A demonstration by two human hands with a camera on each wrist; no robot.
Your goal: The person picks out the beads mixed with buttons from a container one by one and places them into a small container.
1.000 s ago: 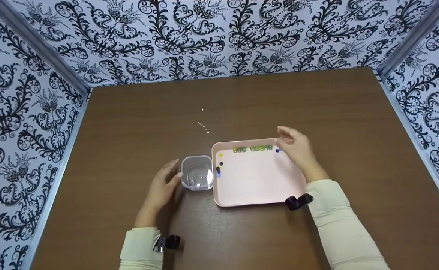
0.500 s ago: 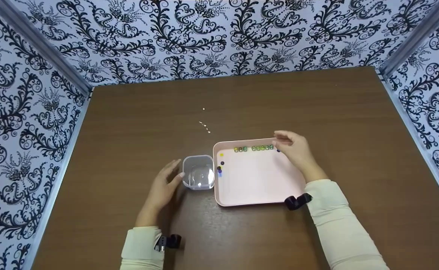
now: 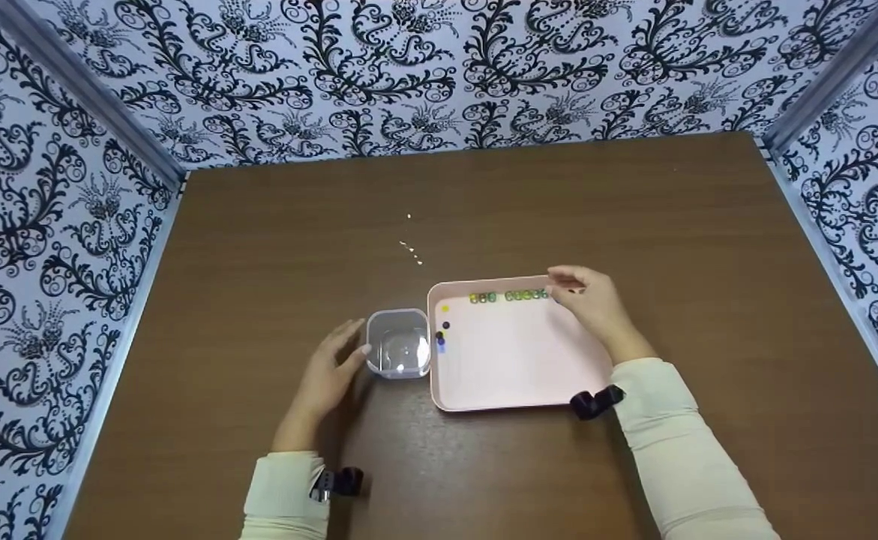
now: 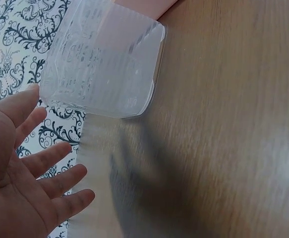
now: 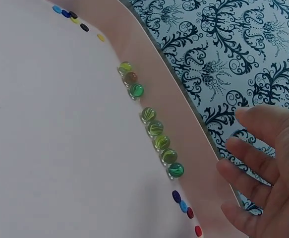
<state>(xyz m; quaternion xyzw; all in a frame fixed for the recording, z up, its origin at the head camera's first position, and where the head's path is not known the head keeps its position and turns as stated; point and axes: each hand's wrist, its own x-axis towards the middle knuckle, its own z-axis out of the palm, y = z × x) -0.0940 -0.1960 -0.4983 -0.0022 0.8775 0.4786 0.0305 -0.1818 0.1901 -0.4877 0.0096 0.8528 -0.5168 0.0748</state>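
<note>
A shallow pink tray (image 3: 521,367) lies on the brown table (image 3: 259,232), and everything I can see sits around it or in it. Along its far wall runs a row of glass marbles (image 5: 155,128), three together, then a small gap, then five more, greenish apart from one brownish one. Past the right end of that row, towards the tray's far right corner, are four flat discs (image 5: 183,206): dark blue, light blue, dark red and bright red. More discs, yellow, black and blue, are scattered by the tray's left wall.

The person's right hand (image 3: 592,304) is at the tray's far right corner, fingers loosely bent and apart, with nothing in its grasp; I can't tell whether it touches the rim. Just beside the tray's left wall stands a clear plastic box (image 3: 397,343). The left hand (image 3: 330,375) is on the box's other side, away from the tray, fingers spread wide, holding nothing, the thumb tip at the box's edge. Beyond the tray's far left corner, small white specks (image 3: 412,250) show on the table.
</note>
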